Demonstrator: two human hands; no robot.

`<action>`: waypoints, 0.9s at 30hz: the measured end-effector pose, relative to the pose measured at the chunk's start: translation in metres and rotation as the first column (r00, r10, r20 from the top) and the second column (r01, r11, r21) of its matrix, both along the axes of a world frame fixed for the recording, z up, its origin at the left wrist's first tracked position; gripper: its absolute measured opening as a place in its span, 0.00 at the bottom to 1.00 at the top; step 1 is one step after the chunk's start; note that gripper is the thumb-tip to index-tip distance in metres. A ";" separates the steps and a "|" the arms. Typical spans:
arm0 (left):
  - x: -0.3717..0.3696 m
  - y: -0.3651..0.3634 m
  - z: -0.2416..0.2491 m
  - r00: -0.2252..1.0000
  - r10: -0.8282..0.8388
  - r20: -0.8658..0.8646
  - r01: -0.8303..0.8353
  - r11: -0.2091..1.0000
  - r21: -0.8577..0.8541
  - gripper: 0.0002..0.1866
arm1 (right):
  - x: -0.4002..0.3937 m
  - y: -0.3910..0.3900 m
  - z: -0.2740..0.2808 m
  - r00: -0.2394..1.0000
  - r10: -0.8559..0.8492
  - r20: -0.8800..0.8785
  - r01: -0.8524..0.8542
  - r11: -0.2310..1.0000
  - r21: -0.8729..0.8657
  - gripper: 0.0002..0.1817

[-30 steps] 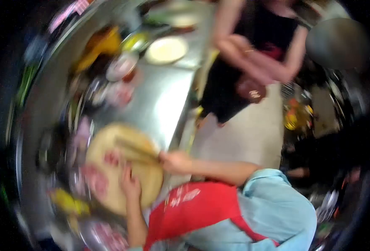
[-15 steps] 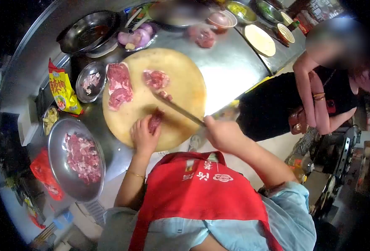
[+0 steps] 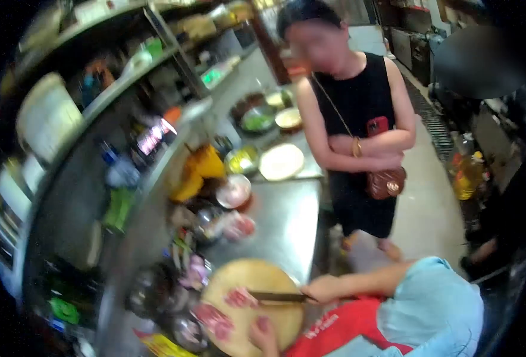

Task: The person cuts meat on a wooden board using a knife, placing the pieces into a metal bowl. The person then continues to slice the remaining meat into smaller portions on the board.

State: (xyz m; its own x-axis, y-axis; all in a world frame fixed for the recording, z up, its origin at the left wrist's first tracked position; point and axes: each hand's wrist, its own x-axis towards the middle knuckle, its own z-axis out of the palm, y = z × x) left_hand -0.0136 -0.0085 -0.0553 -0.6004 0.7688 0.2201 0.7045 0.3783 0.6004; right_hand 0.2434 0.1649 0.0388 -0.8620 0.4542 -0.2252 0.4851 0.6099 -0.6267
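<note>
On the round cutting board (image 3: 287, 285), low in the head view, my right hand (image 3: 324, 290) grips the handle of a knife (image 3: 278, 296). Its blade lies across the board, with the tip at a pile of cut meat (image 3: 240, 298). My left hand (image 3: 264, 338) is closed around a small piece of dark red meat (image 3: 265, 324) near the board's front edge. A larger slab of meat (image 3: 214, 322) rests at the board's left side. Motion blurs the fingers somewhat.
A person (image 3: 358, 119) in black stands beyond the steel counter (image 3: 287, 205), arms folded, with a brown bag (image 3: 386, 182). Bowls, a white round board (image 3: 281, 162) and bagged meat (image 3: 239, 226) line the counter. A yellow packet (image 3: 163, 345) and a metal bowl (image 3: 190, 331) sit at left.
My view has swung up and turned, bringing the shelves and the standing person into sight. The board now appears lower in view. Both hands keep hold of the knife and the meat.
</note>
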 end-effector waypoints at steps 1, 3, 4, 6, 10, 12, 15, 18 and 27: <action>0.008 0.004 0.022 0.999 0.021 -0.049 -0.022 0.999 -0.031 0.17 | 0.008 0.001 0.051 0.994 0.036 0.099 -0.018 0.983 -0.182 0.20; 0.027 0.013 0.055 0.999 0.026 -0.041 -0.030 0.995 -0.091 0.20 | 0.006 0.004 0.008 0.999 0.024 -0.044 -0.024 1.000 0.009 0.22; 0.031 0.014 0.061 1.000 0.022 0.002 -0.022 0.991 -0.131 0.22 | 0.012 -0.003 0.011 0.995 0.012 -0.104 -0.012 1.000 -0.002 0.22; 0.031 -0.003 0.056 0.999 0.014 0.047 -0.011 0.998 -0.062 0.20 | 0.008 -0.001 0.014 0.999 0.023 0.032 -0.021 0.999 -0.046 0.22; 0.018 -0.009 0.004 0.999 0.038 -0.027 -0.035 0.994 0.106 0.17 | 0.018 -0.010 0.005 0.992 -0.063 -0.113 0.061 0.998 -0.020 0.24; 0.018 -0.013 0.006 0.998 0.001 -0.067 0.006 0.993 0.118 0.16 | 0.026 -0.012 0.021 0.996 -0.039 -0.076 0.038 0.999 -0.026 0.25; 0.029 -0.010 0.033 0.990 -0.004 -0.142 0.009 0.999 0.035 0.17 | 0.025 -0.009 0.022 0.997 0.024 -0.071 -0.024 1.000 0.001 0.27; 0.029 -0.016 0.034 0.986 -0.019 -0.163 0.024 0.999 0.028 0.19 | 0.026 -0.003 0.036 0.999 0.045 -0.025 -0.045 0.999 0.000 0.22; 0.030 -0.017 0.034 0.987 0.153 -0.039 -0.154 0.988 -0.016 0.14 | 0.008 -0.015 0.052 0.985 0.123 -0.121 -0.098 0.977 0.189 0.18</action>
